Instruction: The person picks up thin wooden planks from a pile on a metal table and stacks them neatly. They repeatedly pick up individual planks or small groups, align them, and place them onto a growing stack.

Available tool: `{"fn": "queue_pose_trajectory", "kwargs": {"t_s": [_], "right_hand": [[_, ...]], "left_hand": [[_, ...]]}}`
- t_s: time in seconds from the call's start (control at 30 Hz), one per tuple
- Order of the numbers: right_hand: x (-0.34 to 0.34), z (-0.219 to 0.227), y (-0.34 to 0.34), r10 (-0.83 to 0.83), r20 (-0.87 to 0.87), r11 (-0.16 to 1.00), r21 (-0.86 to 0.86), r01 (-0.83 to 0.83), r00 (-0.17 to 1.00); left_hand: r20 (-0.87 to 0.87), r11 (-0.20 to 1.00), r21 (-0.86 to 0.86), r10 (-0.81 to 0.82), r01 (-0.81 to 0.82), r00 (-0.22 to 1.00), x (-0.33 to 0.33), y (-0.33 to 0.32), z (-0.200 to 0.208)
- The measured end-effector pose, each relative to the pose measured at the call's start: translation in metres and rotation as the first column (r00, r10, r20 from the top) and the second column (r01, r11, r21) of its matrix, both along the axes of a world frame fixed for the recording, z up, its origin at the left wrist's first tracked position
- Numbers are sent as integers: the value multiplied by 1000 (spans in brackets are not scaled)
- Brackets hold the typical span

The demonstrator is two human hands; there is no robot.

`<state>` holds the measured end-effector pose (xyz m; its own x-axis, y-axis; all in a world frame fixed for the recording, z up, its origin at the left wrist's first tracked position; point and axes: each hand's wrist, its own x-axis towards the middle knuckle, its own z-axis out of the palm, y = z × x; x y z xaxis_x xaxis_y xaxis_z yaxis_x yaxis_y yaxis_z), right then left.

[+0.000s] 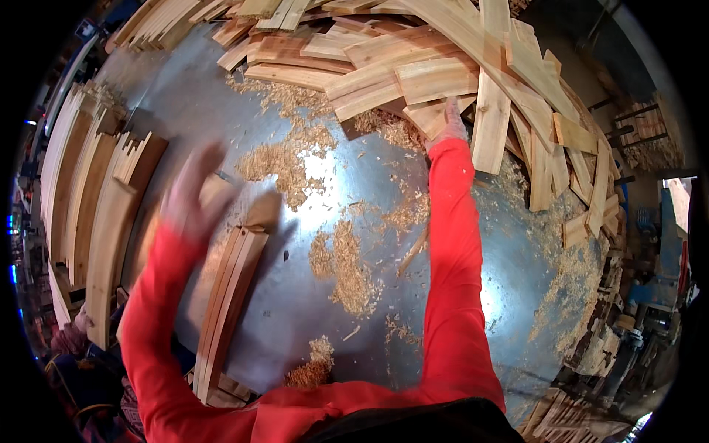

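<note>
Timber on metal table: loose pile at top, ordered stacks at left

Planks in the loose pile cross at odd angles along the top of the frame, apparently dropped without sorting. The stacked boards at far left lie lengthwise together, presumably to keep pieces aligned and apart from the pile. A narrow bundle sits at lower left, seemingly within easy reach. Wood shavings litter the metal table.

Right hand, upper centre: fingers extended, touching a short board at the pile's near edge; firmness of grip cannot be determined. Left hand, left of centre: blurred, thumb and fingers apart; cannot tell whether it holds anything.
</note>
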<state>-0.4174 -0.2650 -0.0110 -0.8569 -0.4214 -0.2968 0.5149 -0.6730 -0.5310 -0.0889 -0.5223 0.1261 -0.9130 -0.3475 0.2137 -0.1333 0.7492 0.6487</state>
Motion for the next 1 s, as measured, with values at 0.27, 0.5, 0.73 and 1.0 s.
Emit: {"fn": "queue_pose_trajectory", "kwargs": {"t_s": [0.27, 0.5, 0.73, 1.0], "right_hand": [[-44, -19, 10, -181, -54, 922, 338, 189, 982], [-2, -33, 66, 145, -306, 790, 608, 76, 941], [255, -55, 239, 240, -52, 872, 450, -192, 969], [446, 6, 339, -33, -184, -140, 974, 178, 982]], "left_hand": [[263, 940, -302, -79, 159, 962, -352, 35, -63], [245, 947, 232, -278, 222, 929, -267, 133, -77], [369, 928, 210, -367, 308, 854, 5, 267, -67], [98, 269, 943, -791, 198, 604, 133, 279, 12]]}}
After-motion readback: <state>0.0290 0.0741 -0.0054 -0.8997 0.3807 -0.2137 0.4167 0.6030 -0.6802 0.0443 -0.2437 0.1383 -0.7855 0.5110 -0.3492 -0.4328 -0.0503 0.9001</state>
